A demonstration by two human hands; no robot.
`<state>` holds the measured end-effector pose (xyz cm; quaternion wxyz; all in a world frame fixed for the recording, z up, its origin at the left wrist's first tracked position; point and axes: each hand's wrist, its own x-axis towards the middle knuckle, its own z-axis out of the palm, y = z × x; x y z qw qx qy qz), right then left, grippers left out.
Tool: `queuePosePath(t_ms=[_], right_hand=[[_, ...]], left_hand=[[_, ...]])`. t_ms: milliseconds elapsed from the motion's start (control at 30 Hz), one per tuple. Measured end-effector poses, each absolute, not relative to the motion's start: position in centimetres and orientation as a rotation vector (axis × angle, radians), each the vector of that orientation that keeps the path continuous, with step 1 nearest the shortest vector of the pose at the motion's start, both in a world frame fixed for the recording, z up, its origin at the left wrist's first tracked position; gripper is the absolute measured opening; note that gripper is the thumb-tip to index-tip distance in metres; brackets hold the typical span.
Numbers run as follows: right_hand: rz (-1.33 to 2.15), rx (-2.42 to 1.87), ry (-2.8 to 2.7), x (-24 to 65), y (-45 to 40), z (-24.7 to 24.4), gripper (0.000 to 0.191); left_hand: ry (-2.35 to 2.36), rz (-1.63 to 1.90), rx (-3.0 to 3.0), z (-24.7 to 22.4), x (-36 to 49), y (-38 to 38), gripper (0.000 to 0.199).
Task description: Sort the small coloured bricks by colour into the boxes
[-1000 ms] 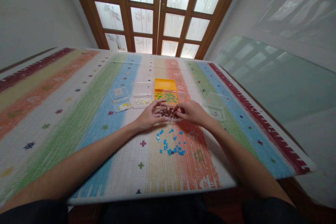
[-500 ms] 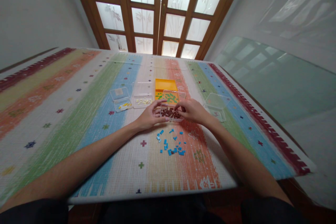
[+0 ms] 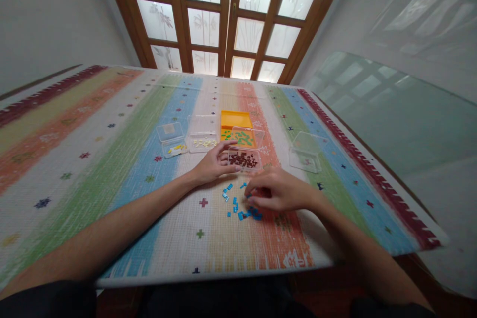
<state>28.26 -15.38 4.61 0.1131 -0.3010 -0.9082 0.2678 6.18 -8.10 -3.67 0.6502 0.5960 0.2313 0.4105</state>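
My left hand grips the left side of a clear plastic box, thumb at the near edge and fingers around the far side. Many small brown pieces lie inside it. Just in front of the box, small blue toy bricks are scattered loose on the tablecloth. Over their right part hovers my right hand, fingers bent, with a small gap between thumb and fingertips. It hides some of the blue bricks, and I see nothing held in it. One brown piece lies among the blue ones.
Behind the brown pieces stands an open orange box with green pieces. To its left are open clear boxes with cream pieces and yellow pieces. Another open clear box stands at the right on the striped tablecloth.
My right hand has left the box of brown pieces and come down toward me, over the blue bricks. My left hand stays at the box.
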Motion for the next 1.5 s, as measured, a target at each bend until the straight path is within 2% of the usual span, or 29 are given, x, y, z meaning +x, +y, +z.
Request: queuePosePath(t_ms=[133,500,867,1100,1300,1500], right_hand=[[0.878,-0.88,-2.747,27.6,-17.7,3.3,0.016],[0.732,-1.059,-2.836,27.2,-19.0,1.5,0.016],[0.6,-1.101,-2.802,27.6,-17.8,4.1,0.025],[0.206,-1.414,-2.846,28.8,-15.8,3.9,0.021],[0.135,-1.712,-2.822,31.1,-14.5,4.0,0.027],[0.087,-1.933,-2.727,32.0,-14.3,3.1,0.031]], left_hand=[[0.541,0.932,1.379,-3.6,6.1,-8.1,0.077],[0.562,0.951,1.376,-3.5,6.1,-8.1,0.076],[0.555,0.946,1.362,-3.5,6.2,-8.3,0.078],[0.535,0.945,1.359,-3.6,6.3,-8.1,0.079],[0.546,0.935,1.352,-3.4,6.2,-8.2,0.076],[0.561,0.923,1.346,-3.4,6.0,-8.3,0.082]])
